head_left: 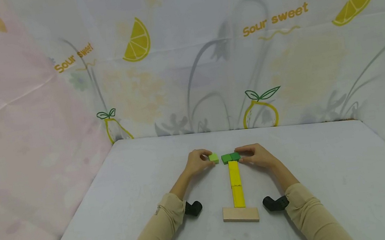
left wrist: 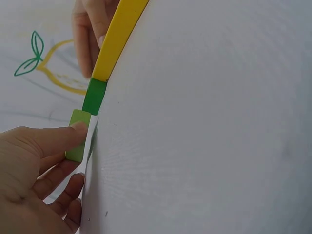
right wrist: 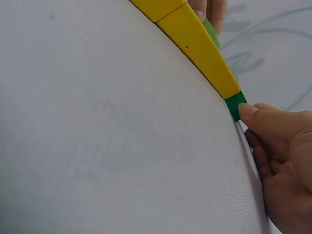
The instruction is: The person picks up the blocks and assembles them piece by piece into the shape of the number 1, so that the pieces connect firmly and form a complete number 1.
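Note:
Between thumb and fingers, my left hand (head_left: 196, 162) pinches a light green block (head_left: 213, 158), just left of two darker green blocks. Those two, a green block (head_left: 226, 159) and a dark green block (head_left: 235, 156), lie side by side at the far end of a row of yellow blocks (head_left: 234, 173). My right hand (head_left: 258, 155) pinches the dark green block from its right side, the thumb (right wrist: 247, 109) on its near face. In the left wrist view the light green block (left wrist: 78, 135) stands on end in the fingers, overlapping the green block's (left wrist: 94, 96) corner.
At the near end of the yellow row, a plain wooden block (head_left: 240, 214) lies crosswise. Black wrist cameras stick out from both wrists, the left camera (head_left: 193, 208) and the right camera (head_left: 275, 203). Behind the white table (head_left: 326, 168) hangs a lemon-print cloth (head_left: 180, 77).

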A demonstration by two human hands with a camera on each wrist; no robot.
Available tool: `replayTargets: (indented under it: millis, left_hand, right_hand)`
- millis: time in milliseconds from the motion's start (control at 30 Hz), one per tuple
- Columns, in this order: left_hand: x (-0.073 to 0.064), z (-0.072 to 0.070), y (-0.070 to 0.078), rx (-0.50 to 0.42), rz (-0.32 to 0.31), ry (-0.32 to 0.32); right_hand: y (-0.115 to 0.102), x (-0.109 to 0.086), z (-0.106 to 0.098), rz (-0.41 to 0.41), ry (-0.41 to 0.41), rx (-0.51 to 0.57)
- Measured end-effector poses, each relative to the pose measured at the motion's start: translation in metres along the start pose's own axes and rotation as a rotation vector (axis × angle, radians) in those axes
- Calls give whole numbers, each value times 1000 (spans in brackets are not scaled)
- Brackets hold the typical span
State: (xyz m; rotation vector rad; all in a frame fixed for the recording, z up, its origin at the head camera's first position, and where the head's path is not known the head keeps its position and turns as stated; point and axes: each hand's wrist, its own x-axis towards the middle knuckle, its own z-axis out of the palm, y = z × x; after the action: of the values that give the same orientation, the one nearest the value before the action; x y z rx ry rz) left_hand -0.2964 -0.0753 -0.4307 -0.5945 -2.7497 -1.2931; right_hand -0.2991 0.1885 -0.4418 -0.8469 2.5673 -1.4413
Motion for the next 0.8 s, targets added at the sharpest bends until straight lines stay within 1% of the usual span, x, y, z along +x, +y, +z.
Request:
replayTargets:
  millis: [200, 433, 633, 667, 800]
  left_hand:
    - [-2, 2, 1, -5, -10, -12]
    - [-4, 3, 4, -9, -57, -19]
    - [-3, 2, 1, -17, -88, -39]
    - [-3, 2, 0, -19, -89, -43]
    - [-3, 1, -2, -31, -86, -45]
  right_hand:
    - [1, 0, 0, 0, 5, 0]
    - [-1, -1, 0, -10, 9, -2]
    - [-1, -1, 0, -1, 11, 1]
    - [-6, -2, 0, 3, 10, 5]
    - [-6, -2, 0, 7, 12, 15]
